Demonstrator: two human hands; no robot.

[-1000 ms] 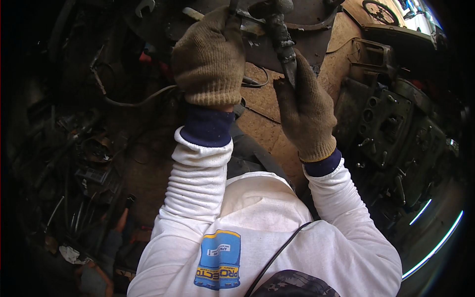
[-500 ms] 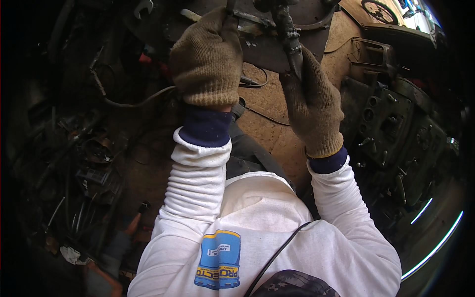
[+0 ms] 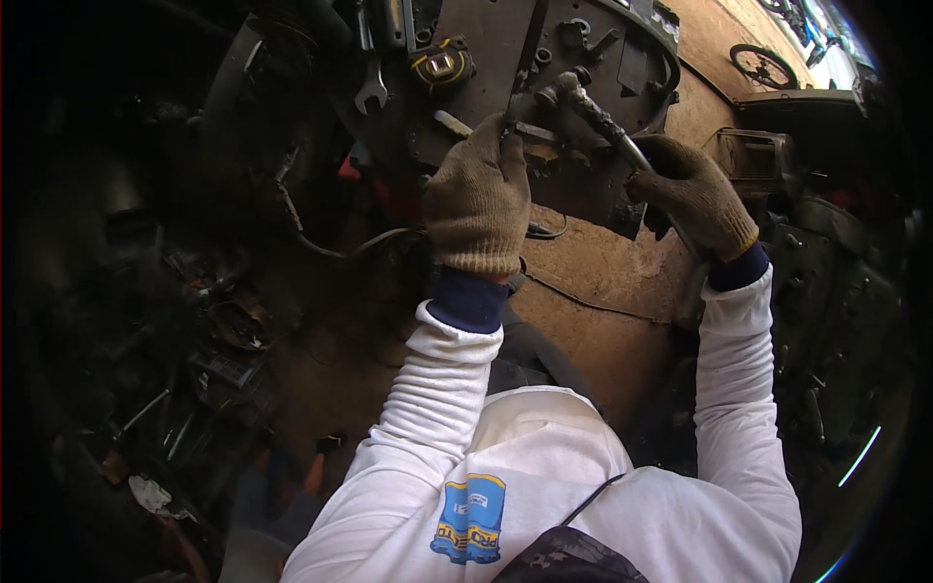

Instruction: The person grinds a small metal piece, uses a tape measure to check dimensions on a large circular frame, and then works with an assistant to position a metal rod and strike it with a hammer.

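A hammer (image 3: pixel 606 125) is clasped in the curled right grip (image 3: pixel 692 192); a slim dark bar (image 3: pixel 530 47) is pinched by the left grip (image 3: pixel 478 199). The hammer's handle is rough, grey and crusted.

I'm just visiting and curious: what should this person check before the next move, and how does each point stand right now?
1. Tan knitted gloves on left hand and right hand: ok, both covered.
2. Right hand closed around the grey, lumpy-handled metal hammer-like tool: ok.
3. Left hand gripping the slim dark metal bar: ok, at its near end.
4. Yellow-and-black tape measure apart from the tool's head: ok, it lies off to the left.
5. Small dark metal pieces well away from that head: not ok, some lie close by.
6. Head firmly fixed to its handle: cannot tell.
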